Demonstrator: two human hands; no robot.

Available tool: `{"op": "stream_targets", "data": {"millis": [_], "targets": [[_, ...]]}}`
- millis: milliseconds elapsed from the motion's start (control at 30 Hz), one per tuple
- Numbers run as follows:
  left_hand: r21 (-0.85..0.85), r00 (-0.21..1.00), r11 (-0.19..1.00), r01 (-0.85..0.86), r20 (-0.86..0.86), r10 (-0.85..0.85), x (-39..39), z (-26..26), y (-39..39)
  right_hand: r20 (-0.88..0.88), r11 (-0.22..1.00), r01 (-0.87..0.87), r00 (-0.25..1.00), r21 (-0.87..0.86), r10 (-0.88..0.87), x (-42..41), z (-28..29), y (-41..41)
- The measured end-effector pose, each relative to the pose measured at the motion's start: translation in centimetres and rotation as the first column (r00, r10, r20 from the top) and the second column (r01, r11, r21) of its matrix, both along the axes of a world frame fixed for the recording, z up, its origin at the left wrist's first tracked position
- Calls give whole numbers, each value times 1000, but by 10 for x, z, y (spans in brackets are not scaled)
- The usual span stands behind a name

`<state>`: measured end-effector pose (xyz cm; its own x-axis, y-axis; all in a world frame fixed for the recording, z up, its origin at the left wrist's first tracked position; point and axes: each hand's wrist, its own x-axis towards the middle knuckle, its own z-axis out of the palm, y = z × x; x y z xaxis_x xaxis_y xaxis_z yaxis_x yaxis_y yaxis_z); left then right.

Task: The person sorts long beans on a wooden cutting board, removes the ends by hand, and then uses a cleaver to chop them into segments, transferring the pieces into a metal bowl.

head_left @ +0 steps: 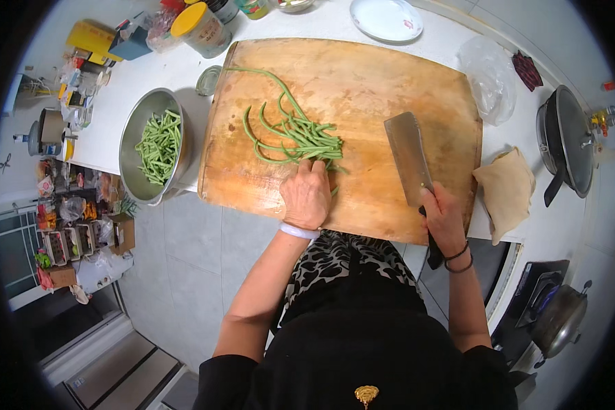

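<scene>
A bunch of long green beans lies on the large wooden cutting board, its cut ends lined up on the right and the long tails curling left. My left hand, with a pale bangle at the wrist, rests at the bunch's near edge with curled fingers; whether it grips a bean is hidden. My right hand holds a cleaver by its black handle, the blade lying over the board's right part, apart from the beans. A steel bowl left of the board holds many short cut bean pieces.
A glass jar and a yellow-lidded tub stand beyond the board's left corner. A white plate is behind it. On the right are a plastic bag, a beige cloth, a lidded pan and a pot over a lit burner.
</scene>
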<state>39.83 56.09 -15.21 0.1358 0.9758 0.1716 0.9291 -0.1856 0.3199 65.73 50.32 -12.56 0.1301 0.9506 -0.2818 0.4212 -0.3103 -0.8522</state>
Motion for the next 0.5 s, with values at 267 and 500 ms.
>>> {"op": "stream_targets", "data": {"millis": [267, 500], "targets": [[16, 961, 990, 143, 235, -143, 9, 12, -9, 79, 999, 29, 996, 19, -30, -2, 6, -9], [-25, 898, 962, 273, 365, -245, 37, 6, 14, 112, 992, 117, 986, 43, -121, 1, 33, -13]]}}
